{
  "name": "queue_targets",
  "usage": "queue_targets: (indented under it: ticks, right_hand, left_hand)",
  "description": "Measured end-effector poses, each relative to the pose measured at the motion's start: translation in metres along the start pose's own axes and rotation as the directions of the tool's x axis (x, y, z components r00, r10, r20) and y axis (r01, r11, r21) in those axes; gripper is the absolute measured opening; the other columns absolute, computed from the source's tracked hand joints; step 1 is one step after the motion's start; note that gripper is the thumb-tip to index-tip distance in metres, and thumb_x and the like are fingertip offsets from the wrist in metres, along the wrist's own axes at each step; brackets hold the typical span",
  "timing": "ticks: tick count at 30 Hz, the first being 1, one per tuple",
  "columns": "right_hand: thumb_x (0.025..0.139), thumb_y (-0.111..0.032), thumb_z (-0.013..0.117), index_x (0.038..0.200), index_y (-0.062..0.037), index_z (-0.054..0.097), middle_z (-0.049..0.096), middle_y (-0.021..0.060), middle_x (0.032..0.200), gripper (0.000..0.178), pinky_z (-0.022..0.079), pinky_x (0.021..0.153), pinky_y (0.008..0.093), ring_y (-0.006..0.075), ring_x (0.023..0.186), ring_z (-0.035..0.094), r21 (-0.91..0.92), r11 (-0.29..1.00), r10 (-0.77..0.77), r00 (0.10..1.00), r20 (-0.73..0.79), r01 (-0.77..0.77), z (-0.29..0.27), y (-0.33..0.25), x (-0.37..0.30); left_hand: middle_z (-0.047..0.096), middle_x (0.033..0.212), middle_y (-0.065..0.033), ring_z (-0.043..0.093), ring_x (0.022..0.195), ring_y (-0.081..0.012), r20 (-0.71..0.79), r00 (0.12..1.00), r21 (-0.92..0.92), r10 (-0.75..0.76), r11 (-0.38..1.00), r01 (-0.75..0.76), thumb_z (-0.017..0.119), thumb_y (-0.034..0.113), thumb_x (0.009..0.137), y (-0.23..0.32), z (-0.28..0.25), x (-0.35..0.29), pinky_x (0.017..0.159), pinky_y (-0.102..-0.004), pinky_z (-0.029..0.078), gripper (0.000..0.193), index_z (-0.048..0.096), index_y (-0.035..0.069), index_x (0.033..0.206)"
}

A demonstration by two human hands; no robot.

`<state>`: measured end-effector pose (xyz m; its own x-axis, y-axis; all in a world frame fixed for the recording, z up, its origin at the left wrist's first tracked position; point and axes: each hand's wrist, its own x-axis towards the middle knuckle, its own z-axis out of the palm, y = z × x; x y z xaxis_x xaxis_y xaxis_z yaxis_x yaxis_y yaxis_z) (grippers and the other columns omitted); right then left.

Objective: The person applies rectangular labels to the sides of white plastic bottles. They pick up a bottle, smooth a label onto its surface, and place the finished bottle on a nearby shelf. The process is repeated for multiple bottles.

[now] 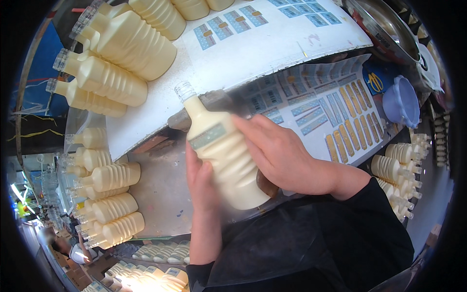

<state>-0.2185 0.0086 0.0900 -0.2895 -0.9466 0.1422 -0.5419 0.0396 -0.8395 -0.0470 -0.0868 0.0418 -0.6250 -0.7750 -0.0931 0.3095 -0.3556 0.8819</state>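
A cream-coloured ribbed bottle (pixel 233 170) with a clear threaded neck lies tilted in front of me, its neck toward the far left. A small blue-green label (pixel 207 136) sits across its upper body. My left hand (pixel 199 177) is closed around the bottle's left side, thumb on the ribs. My right hand (pixel 279 151) lies on its right side with fingers stretched out, the fingertips near the label's right end. A brown rounded block (pixel 266 185) shows by the bottle's base, and a stone-like lump (pixel 180 120) by its neck.
Cream bottles (pixel 131 44) lie in groups at far left, near left and right. A white board (pixel 292 41) carries blue label strips. Below it, a sheet (pixel 316 117) holds blue and gold labels. At right stand a lilac bucket (pixel 401 102) and a metal basin (pixel 384 24).
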Motion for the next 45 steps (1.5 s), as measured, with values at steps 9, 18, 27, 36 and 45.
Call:
queue_targets:
  ticks: [9,18,27,36,45]
  right_hand:
    - [0.099,-0.005,0.051,0.136,-0.0003,0.061,0.064,0.0175,0.103,0.039,0.052,0.081,0.0363,0.0318,0.093,0.065,0.179,0.98,0.089,0.996,0.001,-0.088,0.004,0.023,0.009]
    - [0.101,-0.004,0.054,0.141,-0.0012,0.061,0.053,-0.0025,0.092,0.041,0.04,0.064,0.0197,0.0037,0.075,0.048,0.286,0.921,0.255,0.965,0.07,-0.264,0.011,0.026,0.013]
    - [0.102,-0.009,0.056,0.133,0.0034,0.061,0.064,0.0051,0.097,0.034,0.047,0.082,0.026,0.0104,0.088,0.058,0.284,0.928,0.256,0.967,-0.015,-0.241,0.011,0.016,0.012]
    - [0.105,-0.024,0.06,0.128,-0.0028,0.056,0.063,0.0002,0.097,0.032,0.046,0.076,0.0217,0.0047,0.086,0.055,0.587,0.719,0.319,0.927,0.197,-0.372,0.018,0.034,0.036]
    - [0.105,-0.025,0.06,0.126,-0.0036,0.056,0.065,0.002,0.103,0.031,0.049,0.078,0.0225,0.0056,0.09,0.059,0.645,0.667,0.32,0.925,0.205,-0.373,0.025,0.039,0.038]
  left_hand:
    - [0.048,0.145,-0.0201,0.054,0.131,-0.0281,-0.261,0.964,0.252,0.061,0.968,0.007,0.08,0.007,0.079,0.013,0.015,-0.007,0.11,-0.0404,0.046,0.099,0.022,0.003,0.159]
    - [0.05,0.142,-0.0228,0.058,0.126,-0.0304,-0.216,0.963,0.427,0.159,0.902,-0.053,0.088,0.022,0.079,0.016,0.013,-0.008,0.105,-0.0405,0.05,0.098,0.029,0.001,0.154]
    - [0.052,0.141,-0.0176,0.056,0.126,-0.0255,-0.173,0.973,0.333,0.154,0.939,-0.089,0.079,0.025,0.086,0.003,-0.003,-0.005,0.107,-0.0385,0.047,0.084,0.034,0.001,0.153]
    - [0.058,0.132,-0.01,0.057,0.118,-0.0169,-0.262,0.962,0.133,0.073,0.99,-0.039,0.061,0.021,0.104,0.015,-0.013,0.012,0.102,-0.0329,0.048,0.039,0.056,0.001,0.138]
    - [0.066,0.119,-0.006,0.062,0.108,-0.0135,-0.321,0.943,0.074,0.091,0.995,-0.071,0.064,0.01,0.101,0.017,0.0,0.016,0.097,-0.0298,0.051,0.029,0.061,0.001,0.128]
